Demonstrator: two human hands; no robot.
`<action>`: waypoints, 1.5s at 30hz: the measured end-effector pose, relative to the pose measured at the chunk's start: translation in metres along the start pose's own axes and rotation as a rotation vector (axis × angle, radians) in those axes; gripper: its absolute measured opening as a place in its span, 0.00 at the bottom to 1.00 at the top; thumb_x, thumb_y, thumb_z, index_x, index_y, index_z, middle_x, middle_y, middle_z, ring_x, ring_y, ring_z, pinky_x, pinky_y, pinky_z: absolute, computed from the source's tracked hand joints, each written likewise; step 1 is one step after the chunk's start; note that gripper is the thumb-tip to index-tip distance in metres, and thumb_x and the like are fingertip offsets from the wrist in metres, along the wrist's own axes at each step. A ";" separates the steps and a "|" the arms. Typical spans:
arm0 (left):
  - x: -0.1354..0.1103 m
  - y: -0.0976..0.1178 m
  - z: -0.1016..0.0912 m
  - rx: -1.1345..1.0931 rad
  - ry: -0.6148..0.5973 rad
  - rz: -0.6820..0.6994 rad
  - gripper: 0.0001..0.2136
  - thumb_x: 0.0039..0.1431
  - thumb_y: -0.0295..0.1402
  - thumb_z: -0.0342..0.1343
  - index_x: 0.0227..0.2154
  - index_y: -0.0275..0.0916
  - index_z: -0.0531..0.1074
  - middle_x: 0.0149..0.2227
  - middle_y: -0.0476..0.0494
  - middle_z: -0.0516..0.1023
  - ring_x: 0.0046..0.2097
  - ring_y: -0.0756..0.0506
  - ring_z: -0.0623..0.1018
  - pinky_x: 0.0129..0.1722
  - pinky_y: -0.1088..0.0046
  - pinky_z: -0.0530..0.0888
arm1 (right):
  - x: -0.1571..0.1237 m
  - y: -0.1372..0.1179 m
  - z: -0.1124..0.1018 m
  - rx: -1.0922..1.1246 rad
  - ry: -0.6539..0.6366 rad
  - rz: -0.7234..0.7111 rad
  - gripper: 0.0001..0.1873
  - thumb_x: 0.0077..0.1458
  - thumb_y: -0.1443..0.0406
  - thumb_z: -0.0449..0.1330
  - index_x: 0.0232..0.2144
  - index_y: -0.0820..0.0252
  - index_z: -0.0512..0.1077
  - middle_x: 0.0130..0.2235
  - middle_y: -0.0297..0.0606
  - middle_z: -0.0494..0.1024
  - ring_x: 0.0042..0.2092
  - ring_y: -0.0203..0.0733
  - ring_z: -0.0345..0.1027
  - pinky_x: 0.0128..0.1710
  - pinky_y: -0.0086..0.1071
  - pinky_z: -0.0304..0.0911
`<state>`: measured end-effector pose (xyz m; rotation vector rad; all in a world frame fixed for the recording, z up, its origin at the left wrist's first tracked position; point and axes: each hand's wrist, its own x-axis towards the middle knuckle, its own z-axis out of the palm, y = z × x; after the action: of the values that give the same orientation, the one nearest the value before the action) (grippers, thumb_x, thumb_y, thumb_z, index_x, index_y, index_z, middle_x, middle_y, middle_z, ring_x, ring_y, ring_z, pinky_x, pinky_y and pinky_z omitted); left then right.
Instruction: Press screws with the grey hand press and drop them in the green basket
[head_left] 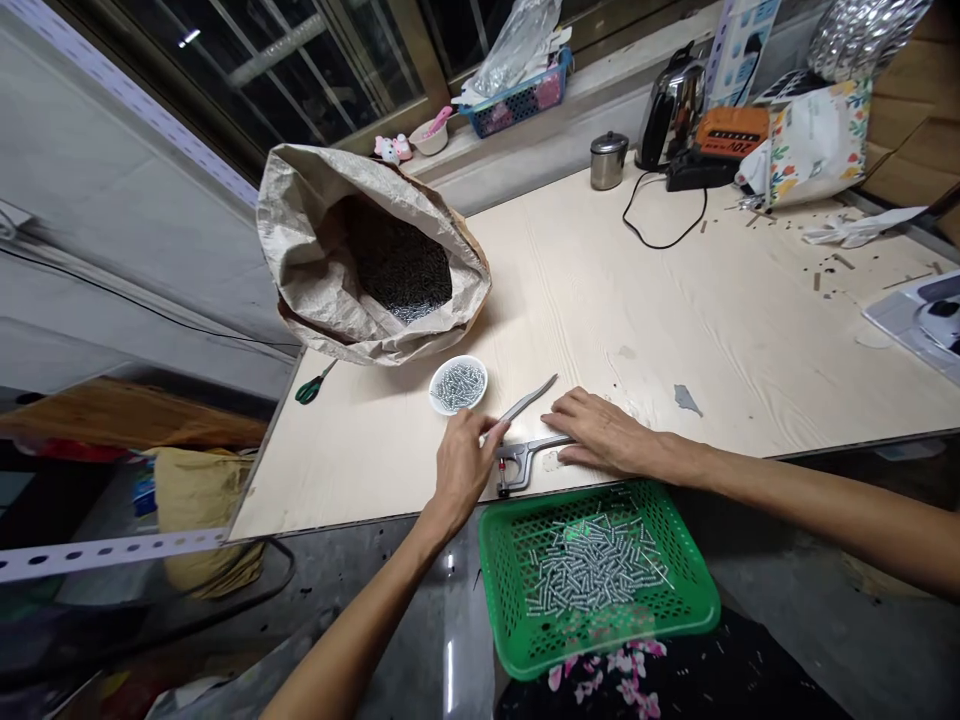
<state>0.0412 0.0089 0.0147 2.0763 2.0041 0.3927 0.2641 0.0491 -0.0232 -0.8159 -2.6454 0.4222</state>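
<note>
View: head cam, only one.
L hand [459,470]: thumb + forefinger drawn narrow at tool's L side; can't tell if they pinch a small pc.
R hand [600,432]: fingers loosely spread over handle end; no firm grip seen.
Metal tool [525,462]: on table [585,270], near edge, b/w hands; red/black bit at L end.
Grey arm [531,397]: slants up past L fingertips; joined to tool or not, can't tell.
Handling tip: prob. best w/ tool flat + steady under R, L fingertips clear of moving parts.
Green basket [501,575]: at lap, by table edge; holds loose pile of small ridged metal pcs [600,565].
White bowl [433,393]: just beyond L hand; full of thin shiny bits [459,387].
Sack [300,235]: mouth wide; dark mass [405,265] inside, shinier at near lip.
Lidded pot [609,162]: contents hidden.
</note>
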 end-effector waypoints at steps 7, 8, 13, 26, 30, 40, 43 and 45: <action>-0.017 -0.008 0.002 -0.003 -0.437 -0.441 0.15 0.51 0.42 0.57 0.17 0.38 0.71 0.20 0.48 0.73 0.27 0.48 0.72 0.26 0.74 0.59 | 0.012 -0.001 0.039 -0.069 0.078 0.049 0.06 0.60 0.68 0.56 0.31 0.60 0.71 0.33 0.38 0.70 0.37 0.41 0.57 0.35 0.33 0.51; -0.016 -0.010 0.003 -0.016 -0.458 -0.453 0.14 0.51 0.41 0.57 0.17 0.37 0.71 0.20 0.48 0.73 0.27 0.48 0.73 0.26 0.75 0.58 | 0.014 0.000 0.043 -0.083 0.095 0.044 0.06 0.60 0.68 0.56 0.31 0.61 0.71 0.33 0.37 0.70 0.37 0.41 0.57 0.35 0.33 0.51; -0.009 -0.013 0.002 0.121 -0.390 -0.328 0.10 0.51 0.36 0.56 0.21 0.37 0.72 0.24 0.45 0.74 0.29 0.48 0.72 0.27 0.75 0.58 | 0.021 0.002 0.047 -0.132 0.137 0.013 0.07 0.61 0.68 0.54 0.32 0.60 0.70 0.32 0.36 0.71 0.36 0.40 0.56 0.35 0.33 0.49; -0.035 -0.008 -0.026 -0.020 -0.264 -0.201 0.09 0.54 0.31 0.53 0.22 0.37 0.75 0.28 0.43 0.76 0.30 0.47 0.74 0.30 0.73 0.64 | 0.013 0.004 0.046 -0.101 0.208 0.037 0.06 0.60 0.69 0.55 0.30 0.60 0.68 0.32 0.36 0.71 0.35 0.40 0.59 0.35 0.33 0.50; -0.053 0.013 -0.037 0.019 -0.438 0.024 0.08 0.57 0.35 0.55 0.32 0.43 0.79 0.32 0.45 0.77 0.32 0.46 0.76 0.30 0.74 0.66 | 0.013 0.003 0.048 -0.109 0.228 0.055 0.06 0.60 0.68 0.55 0.30 0.60 0.69 0.32 0.36 0.71 0.35 0.41 0.60 0.35 0.34 0.51; 0.052 -0.067 -0.053 0.538 -0.007 -0.072 0.14 0.65 0.29 0.44 0.48 0.41 0.72 0.42 0.40 0.73 0.43 0.42 0.73 0.31 0.73 0.66 | 0.013 0.003 0.052 -0.139 0.268 0.027 0.06 0.59 0.69 0.55 0.30 0.60 0.69 0.32 0.36 0.71 0.35 0.41 0.59 0.34 0.35 0.51; 0.055 -0.074 -0.050 0.615 -0.135 0.099 0.13 0.65 0.28 0.43 0.42 0.39 0.73 0.41 0.40 0.74 0.43 0.42 0.70 0.33 0.72 0.66 | 0.014 0.004 0.053 -0.152 0.280 0.017 0.07 0.60 0.69 0.54 0.29 0.60 0.69 0.31 0.36 0.71 0.34 0.41 0.59 0.34 0.35 0.51; 0.055 -0.074 -0.047 0.650 -0.192 0.156 0.12 0.63 0.24 0.43 0.38 0.38 0.73 0.41 0.39 0.73 0.43 0.42 0.69 0.34 0.71 0.66 | 0.014 0.004 0.053 -0.157 0.281 0.014 0.08 0.60 0.70 0.53 0.29 0.60 0.69 0.31 0.37 0.71 0.34 0.41 0.59 0.33 0.35 0.51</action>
<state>-0.0429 0.0657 0.0350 2.5137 2.0319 -0.4900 0.2339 0.0507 -0.0689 -0.8705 -2.4330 0.0941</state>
